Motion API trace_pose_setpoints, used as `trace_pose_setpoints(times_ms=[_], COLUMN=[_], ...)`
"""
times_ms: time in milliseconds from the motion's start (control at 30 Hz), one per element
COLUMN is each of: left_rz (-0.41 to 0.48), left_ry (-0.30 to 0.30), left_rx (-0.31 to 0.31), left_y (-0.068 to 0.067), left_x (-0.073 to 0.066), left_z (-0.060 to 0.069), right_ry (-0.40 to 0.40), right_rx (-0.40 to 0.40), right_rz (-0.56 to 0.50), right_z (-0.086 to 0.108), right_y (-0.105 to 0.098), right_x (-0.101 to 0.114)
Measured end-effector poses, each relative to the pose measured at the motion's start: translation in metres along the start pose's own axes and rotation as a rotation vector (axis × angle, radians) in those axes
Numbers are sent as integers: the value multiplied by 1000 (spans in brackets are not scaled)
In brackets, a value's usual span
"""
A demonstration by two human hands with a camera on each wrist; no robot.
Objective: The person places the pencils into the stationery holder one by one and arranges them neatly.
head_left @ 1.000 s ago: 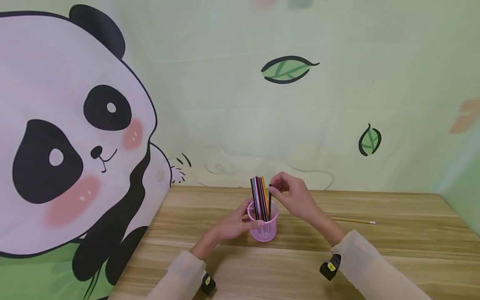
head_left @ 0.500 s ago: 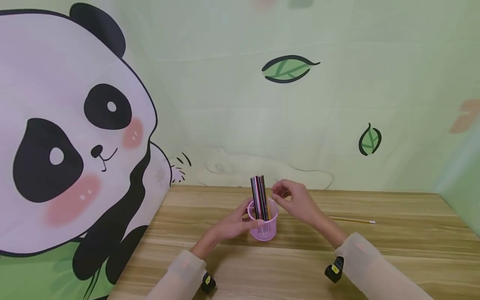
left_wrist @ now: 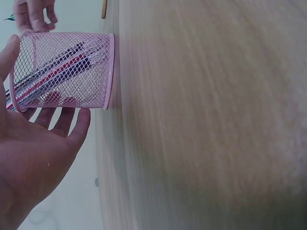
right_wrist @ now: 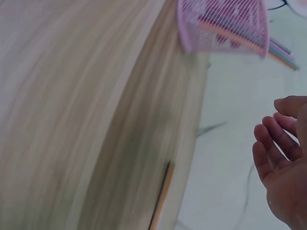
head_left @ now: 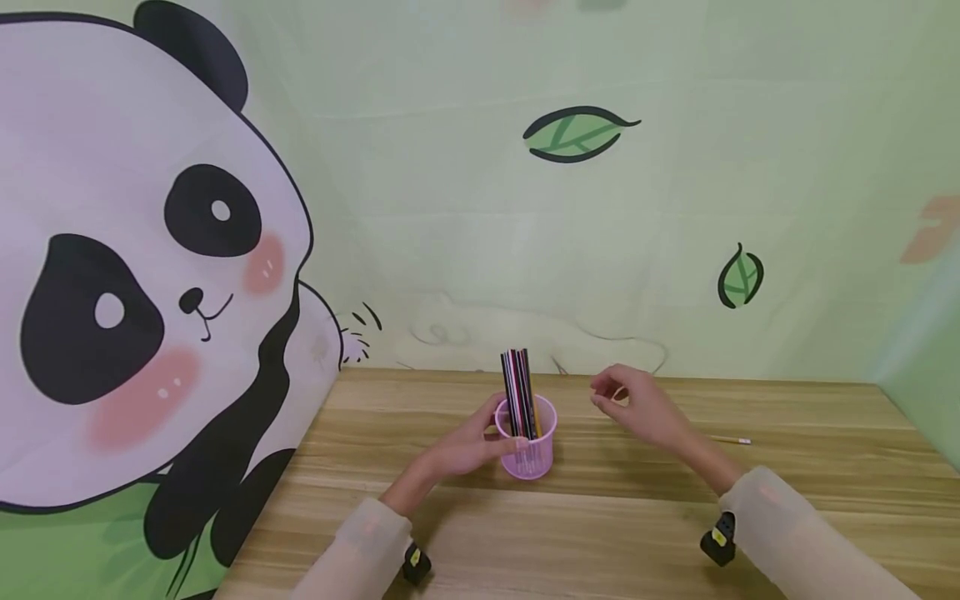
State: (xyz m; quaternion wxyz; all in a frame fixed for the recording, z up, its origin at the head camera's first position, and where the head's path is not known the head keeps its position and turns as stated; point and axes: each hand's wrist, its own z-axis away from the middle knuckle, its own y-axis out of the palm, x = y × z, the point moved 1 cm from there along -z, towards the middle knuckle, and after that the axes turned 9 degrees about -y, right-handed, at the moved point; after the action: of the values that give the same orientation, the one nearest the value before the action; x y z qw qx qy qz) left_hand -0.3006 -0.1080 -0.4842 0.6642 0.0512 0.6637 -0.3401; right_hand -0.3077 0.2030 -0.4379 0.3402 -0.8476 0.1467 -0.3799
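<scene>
A pink mesh pen cup [head_left: 536, 461] stands upright on the table, and my left hand [head_left: 468, 446] holds it around its near-left side. In the left wrist view, the fingers [left_wrist: 79, 127] lie along the mesh. Several pencils [head_left: 517, 392], mostly dark with pink, red and white among them, lean together inside the cup. A yellow one is mostly hidden behind them. To the right of the cup, my right hand [head_left: 645, 408] is in the air with fingers loosely bent and nothing held. Beneath it, a yellow pencil [right_wrist: 163, 194] lies on the table, partly covered by my forearm in the head view.
The wood-grain table [head_left: 570, 550] meets a pale green cloth backdrop [head_left: 465, 208] printed with leaves. At the left is a large printed panda [head_left: 97, 167]. A small black camera [head_left: 718, 540] sits at the right wrist, another [head_left: 416, 563] at the left.
My right hand let go of a dark pencil at the cup and moved away to the right. The yellow pencil in the cup sank lower. My left hand stayed on the cup.
</scene>
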Motion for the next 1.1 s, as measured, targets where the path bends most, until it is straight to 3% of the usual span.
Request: trace_pose_setpoints(times_ms=[233, 533, 800, 1100], left_rz=[-6, -9, -5, -13], left_ry=[-12, -2, -10, -12], left_rx=[-7, 1, 4, 3], left_y=[0, -1, -1, -1], left_x=[0, 2, 1, 3], left_z=[1, -1, -2, -1], right_ry=[36, 73, 77, 69], right_rx=[60, 113, 146, 165], right_rz=[72, 116, 164, 176], right_z=[19, 39, 55, 56], right_y=[-11, -11, -4, -2], right_x=[-30, -55, -66, -69])
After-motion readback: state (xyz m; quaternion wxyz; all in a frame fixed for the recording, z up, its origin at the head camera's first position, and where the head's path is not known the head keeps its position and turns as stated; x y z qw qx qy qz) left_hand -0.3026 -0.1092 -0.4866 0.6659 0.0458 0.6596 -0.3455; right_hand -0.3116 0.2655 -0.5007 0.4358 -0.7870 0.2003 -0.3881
